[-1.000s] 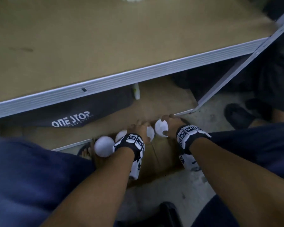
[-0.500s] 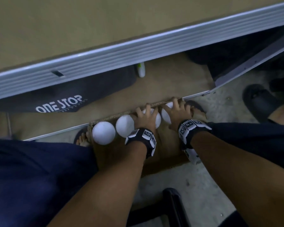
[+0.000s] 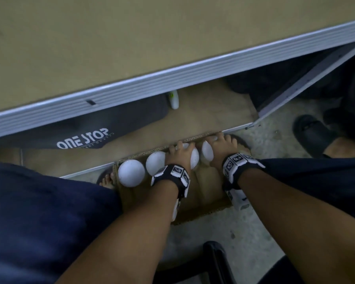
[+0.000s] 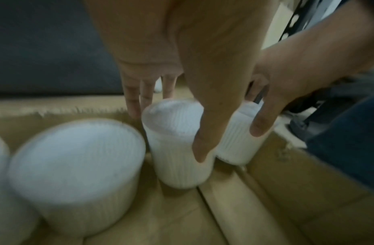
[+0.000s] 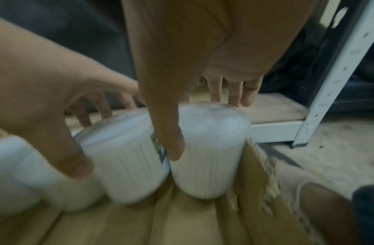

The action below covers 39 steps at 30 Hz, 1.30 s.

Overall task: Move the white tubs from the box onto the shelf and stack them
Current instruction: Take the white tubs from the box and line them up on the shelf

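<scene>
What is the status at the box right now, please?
Left hand grips one tub; right hand grips the next. Both still in box. Nothing blocking.

Four white tubs stood upright in a row along the far wall of the cardboard box (image 3: 203,203), lids on, sides ribbed. Leftmost tub (image 3: 131,175) and second tub (image 3: 155,165) sat free, just beside each other. Third tub (image 4: 177,145) was held by the left hand (image 3: 180,156), thumb on the near side, fingers behind. Fourth tub (image 5: 209,155), at the box's right end, was held by the right hand (image 3: 219,148) likewise. Shelf (image 3: 111,48) board above was bare wood with a white metal edge.
</scene>
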### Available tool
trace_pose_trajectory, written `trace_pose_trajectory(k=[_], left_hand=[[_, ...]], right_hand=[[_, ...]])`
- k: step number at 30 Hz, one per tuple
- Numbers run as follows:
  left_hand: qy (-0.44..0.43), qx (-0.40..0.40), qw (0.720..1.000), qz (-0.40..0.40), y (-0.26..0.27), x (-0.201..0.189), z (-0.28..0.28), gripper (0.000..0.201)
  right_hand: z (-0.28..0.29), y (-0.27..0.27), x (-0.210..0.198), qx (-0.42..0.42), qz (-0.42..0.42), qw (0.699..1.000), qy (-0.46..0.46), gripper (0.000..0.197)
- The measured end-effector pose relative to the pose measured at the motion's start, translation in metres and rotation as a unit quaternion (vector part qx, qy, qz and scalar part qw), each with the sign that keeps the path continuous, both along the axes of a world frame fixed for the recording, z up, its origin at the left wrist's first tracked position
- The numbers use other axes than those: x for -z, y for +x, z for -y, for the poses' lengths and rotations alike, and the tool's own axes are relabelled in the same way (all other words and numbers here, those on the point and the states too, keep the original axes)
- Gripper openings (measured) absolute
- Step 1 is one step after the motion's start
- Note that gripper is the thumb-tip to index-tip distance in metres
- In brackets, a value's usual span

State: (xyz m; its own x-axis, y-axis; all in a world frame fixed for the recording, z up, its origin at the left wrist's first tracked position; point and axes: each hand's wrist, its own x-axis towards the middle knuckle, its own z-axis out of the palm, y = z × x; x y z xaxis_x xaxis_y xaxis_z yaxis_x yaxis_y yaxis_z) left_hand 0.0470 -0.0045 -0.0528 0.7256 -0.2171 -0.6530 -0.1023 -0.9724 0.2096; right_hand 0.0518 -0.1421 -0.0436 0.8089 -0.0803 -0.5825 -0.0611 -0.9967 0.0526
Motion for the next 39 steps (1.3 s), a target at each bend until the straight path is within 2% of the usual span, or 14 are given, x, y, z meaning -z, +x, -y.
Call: trace_pose_trajectory(k=[6, 11, 15, 18, 25, 32, 39], left_hand=[[-0.020, -0.013, 1.000, 0.014, 0.001, -0.051, -0.008, 0.088], [-0.043, -0.013, 0.998, 0.048, 0.001, -0.108, -0.015, 0.091], [-0.050, -0.001, 0.994, 0.099, -0.003, -0.156, -0.019, 0.092], [-0.060, 0.008, 0.991, 0.123, -0.008, -0.191, -0.023, 0.088], [-0.073, 0.025, 0.984, 0.159, -0.022, -0.266, -0.040, 0.097], [-0.110, 0.008, 0.966, 0.236, -0.029, -0.332, -0.062, 0.090], [-0.136, -0.037, 0.945, 0.295, -0.022, -0.381, -0.095, 0.088]], right_hand=[[0.003, 0.001, -0.052, 0.022, 0.030, 0.999, 0.002, 0.069], [0.014, -0.001, -0.115, 0.026, 0.002, 0.999, 0.025, 0.084], [0.020, -0.010, -0.163, 0.022, 0.022, 0.998, 0.058, 0.091], [0.019, -0.021, -0.196, 0.022, 0.052, 0.996, 0.072, 0.088], [0.008, -0.042, -0.266, 0.018, 0.097, 0.991, 0.095, 0.089], [-0.008, -0.050, -0.343, -0.017, 0.179, 0.973, 0.147, 0.086], [-0.036, -0.034, -0.385, -0.053, 0.253, 0.951, 0.171, 0.086]])
